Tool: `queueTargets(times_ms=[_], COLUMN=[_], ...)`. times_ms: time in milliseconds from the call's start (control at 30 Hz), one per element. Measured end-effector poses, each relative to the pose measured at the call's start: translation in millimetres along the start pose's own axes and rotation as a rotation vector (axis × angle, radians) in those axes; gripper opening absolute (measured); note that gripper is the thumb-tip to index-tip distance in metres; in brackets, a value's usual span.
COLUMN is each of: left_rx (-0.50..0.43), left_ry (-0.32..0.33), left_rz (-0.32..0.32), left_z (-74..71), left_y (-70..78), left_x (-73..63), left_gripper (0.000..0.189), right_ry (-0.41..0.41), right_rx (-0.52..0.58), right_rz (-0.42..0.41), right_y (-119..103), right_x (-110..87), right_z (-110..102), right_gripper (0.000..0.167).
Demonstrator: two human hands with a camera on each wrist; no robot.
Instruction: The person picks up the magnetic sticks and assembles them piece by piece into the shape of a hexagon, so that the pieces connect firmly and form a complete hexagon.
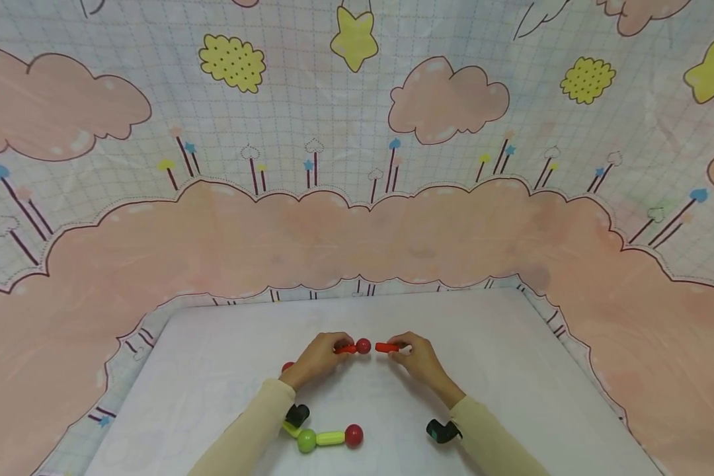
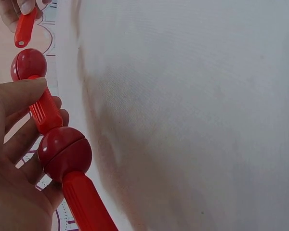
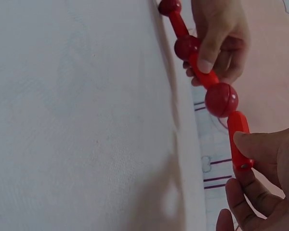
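Observation:
My left hand (image 1: 320, 360) pinches a red rod (image 2: 45, 113) with thumb and fingers. This rod is part of a chain of dark red balls (image 2: 65, 153) and red rods, seen stretching past the hand in both wrist views. Between thumb and fingers, my right hand (image 1: 419, 360) holds a single red rod (image 3: 238, 139) with a small metallic spot on its end. In the head view a short gap separates this rod from the chain's end ball (image 1: 363, 346). Both hands are raised over the far part of the white table.
Nearer on the white table (image 1: 512, 370) lies a second chain, with a green ball (image 1: 307, 441), a yellow-green rod (image 1: 330, 438) and a red ball (image 1: 354, 436). The left sleeve covers part of it. A patterned cloth (image 1: 357, 231) hangs behind the table.

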State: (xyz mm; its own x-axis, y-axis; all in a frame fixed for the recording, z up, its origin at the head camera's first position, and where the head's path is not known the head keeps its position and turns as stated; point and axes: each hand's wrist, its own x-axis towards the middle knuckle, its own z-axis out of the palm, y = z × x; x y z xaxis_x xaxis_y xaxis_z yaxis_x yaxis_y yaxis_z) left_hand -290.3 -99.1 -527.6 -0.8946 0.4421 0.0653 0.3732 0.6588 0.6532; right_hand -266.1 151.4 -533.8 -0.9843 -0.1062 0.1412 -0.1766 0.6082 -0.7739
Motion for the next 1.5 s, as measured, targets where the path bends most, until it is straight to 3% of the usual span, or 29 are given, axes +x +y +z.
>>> queueTargets(times_ms=[233,567,700,867,967,1233,1500], left_rx=[0.023,0.039,0.027,-0.034,-0.041,-0.016,-0.053], left_ry=[0.001,-0.004,-0.011,0.042,0.062,0.058,0.002], left_rz=[0.026,0.031,-0.007,-0.057,-0.029,0.064,0.058], left_z=[1.4,1.1,-1.6,-13.9,-21.3,-23.3,-22.1], left_y=[-1.0,-1.1,-0.7,2.8,4.5,6.3,7.4], left_x=[0.8,-0.5,-3.9,-12.9,-17.7,-36.5,-58.1], left_gripper=[0.021,0.020,0.021,0.028,0.028,0.026,0.025], right_ry=[-0.013,-0.107,-0.135,-0.167,-0.155,-0.108,-0.075], right_rx=[-0.010,-0.105,-0.143,-0.123,-0.127,-0.133,-0.128], right_rz=[0.003,-0.038,-0.015,0.037,0.035,0.039,0.061], right_y=[1.7,-6.6,-5.8,-1.9,-1.3,-0.8,-1.2], right_x=[3.0,8.0,8.9,7.1,6.3,8.9,12.1], right_z=[8.9,14.3,18.2,23.1,23.1,18.0,15.4], right_gripper=[0.020,0.019,0.021,0.023,0.022,0.017,0.015])
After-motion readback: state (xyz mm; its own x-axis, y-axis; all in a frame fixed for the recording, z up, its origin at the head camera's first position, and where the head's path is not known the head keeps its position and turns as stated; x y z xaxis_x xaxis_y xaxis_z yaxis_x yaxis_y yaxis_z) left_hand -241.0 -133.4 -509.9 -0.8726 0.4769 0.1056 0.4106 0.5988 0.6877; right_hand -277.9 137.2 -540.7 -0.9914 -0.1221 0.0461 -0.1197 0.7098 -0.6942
